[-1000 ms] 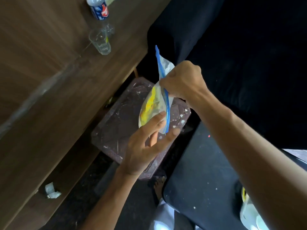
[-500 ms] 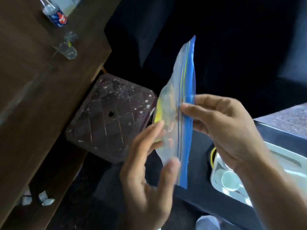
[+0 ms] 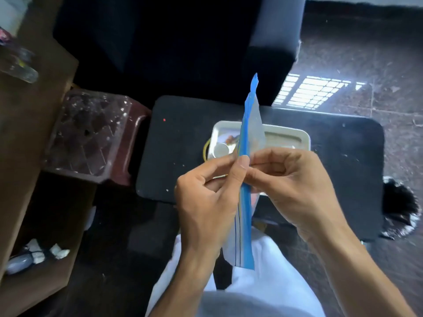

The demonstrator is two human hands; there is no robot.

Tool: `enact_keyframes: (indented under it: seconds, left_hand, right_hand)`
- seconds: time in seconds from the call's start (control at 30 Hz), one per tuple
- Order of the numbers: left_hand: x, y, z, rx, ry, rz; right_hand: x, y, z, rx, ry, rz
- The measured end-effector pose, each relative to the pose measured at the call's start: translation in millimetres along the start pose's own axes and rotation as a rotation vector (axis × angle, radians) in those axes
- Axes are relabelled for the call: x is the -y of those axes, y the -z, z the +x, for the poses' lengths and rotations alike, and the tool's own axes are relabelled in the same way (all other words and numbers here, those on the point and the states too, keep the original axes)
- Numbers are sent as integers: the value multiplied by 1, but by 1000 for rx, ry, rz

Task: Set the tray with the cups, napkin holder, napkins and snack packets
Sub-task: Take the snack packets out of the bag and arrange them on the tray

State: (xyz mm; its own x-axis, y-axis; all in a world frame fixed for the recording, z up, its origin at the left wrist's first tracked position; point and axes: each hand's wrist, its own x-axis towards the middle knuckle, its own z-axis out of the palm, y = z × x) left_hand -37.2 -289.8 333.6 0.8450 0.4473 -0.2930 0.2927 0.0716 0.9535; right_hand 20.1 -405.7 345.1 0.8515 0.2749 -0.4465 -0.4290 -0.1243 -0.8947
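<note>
I hold a clear zip bag (image 3: 248,124) with a blue seal strip upright and edge-on in front of me. My left hand (image 3: 206,197) pinches its left side at the seal, and my right hand (image 3: 295,186) pinches the right side, thumbs meeting at the strip. Behind the bag a pale tray (image 3: 286,138) lies on a black low table (image 3: 183,145). A small round cup (image 3: 221,149) stands in the tray's left part, with something orange just beyond it. The bag's contents are hard to make out from this angle.
A dark red plastic stool (image 3: 91,136) stands left of the black table. A wooden table (image 3: 27,124) runs along the left edge, with crumpled white scraps (image 3: 45,250) on its lower shelf. A dark sofa (image 3: 160,42) fills the back. Tiled floor (image 3: 377,65) lies to the right.
The view swung right from the stool to the black table and tray. The bag came in front of me over the tray, and both hands now pinch its seal.
</note>
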Motion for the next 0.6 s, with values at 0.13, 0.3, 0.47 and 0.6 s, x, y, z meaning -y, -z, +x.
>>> enact_keyframes:
  seconds: [0.13, 0.3, 0.47, 0.6]
  left_hand:
    - [0, -39, -35, 2, 110, 14]
    - [-8, -65, -54, 40, 305, -66]
    - [-21, -82, -54, 115, 368, -81]
    - [-22, -88, -55, 123, 383, -108]
  right_hand:
    - [-8, 43, -36, -68, 6, -141]
    - [-9, 80, -58, -34, -58, -13]
    - [-14, 99, -66, -87, -106, 213]
    - [-20, 102, -69, -101, -174, 424]
